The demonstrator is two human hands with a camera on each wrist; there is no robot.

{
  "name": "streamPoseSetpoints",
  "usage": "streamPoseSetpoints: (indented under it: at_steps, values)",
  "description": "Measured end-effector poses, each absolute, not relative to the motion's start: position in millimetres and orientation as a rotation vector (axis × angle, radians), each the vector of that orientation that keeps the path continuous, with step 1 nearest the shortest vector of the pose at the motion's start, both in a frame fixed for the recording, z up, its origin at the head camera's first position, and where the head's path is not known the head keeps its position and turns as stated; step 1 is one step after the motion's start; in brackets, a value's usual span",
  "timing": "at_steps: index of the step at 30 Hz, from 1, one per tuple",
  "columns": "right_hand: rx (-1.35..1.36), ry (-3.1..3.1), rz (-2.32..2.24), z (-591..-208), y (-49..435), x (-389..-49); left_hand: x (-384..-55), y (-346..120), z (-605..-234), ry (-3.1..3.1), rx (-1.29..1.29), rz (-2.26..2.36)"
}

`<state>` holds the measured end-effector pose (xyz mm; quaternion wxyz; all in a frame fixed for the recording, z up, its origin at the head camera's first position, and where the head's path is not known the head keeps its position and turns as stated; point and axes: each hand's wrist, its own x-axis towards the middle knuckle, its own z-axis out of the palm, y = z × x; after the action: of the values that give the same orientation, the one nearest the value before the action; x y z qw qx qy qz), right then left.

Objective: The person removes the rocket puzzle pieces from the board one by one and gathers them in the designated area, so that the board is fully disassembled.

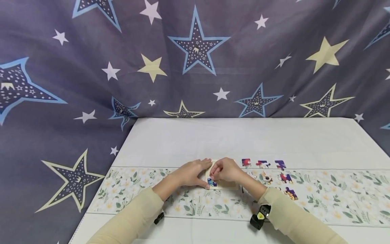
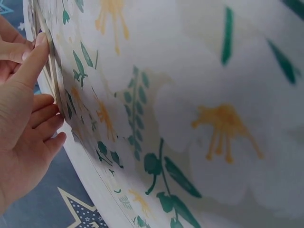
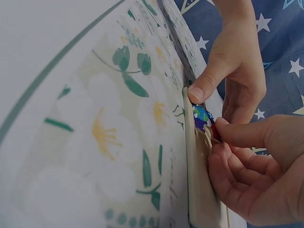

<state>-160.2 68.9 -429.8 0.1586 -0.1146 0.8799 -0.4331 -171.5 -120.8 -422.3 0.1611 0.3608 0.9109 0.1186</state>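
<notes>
A shallow wooden puzzle tray (image 1: 228,186) lies on the flowered strip of the table. My left hand (image 1: 192,173) holds its left side, the thumb at the near corner and the fingers towards the far corner. In the left wrist view the tray edge (image 2: 56,76) shows beside that hand. A blue and green puzzle piece (image 3: 201,115) sits in the tray's near left corner, by my left thumb. Just over it, my right hand (image 1: 226,170) pinches a puzzle piece with red on it (image 3: 216,131) between thumb and fingers, which mostly hide it.
To the right of the tray, several loose puzzle pieces lie in rough rows, among them a red one (image 1: 245,163), a purple one (image 1: 280,164) and a purple and orange one (image 1: 290,193). A star-patterned cloth (image 1: 195,91) hangs behind the white table (image 1: 182,142).
</notes>
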Motion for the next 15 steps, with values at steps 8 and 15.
streamPoseSetpoints:
  at_steps: [8, 15]
  values:
    - [-0.331, 2.504, -1.226, -432, 72, -161, -170, -122, -424, 2.591, 1.033, 0.397]
    - [-0.273, 2.437, -1.270, -435, 91, -162, -171, -120, -424, 2.603, 1.010, 0.405]
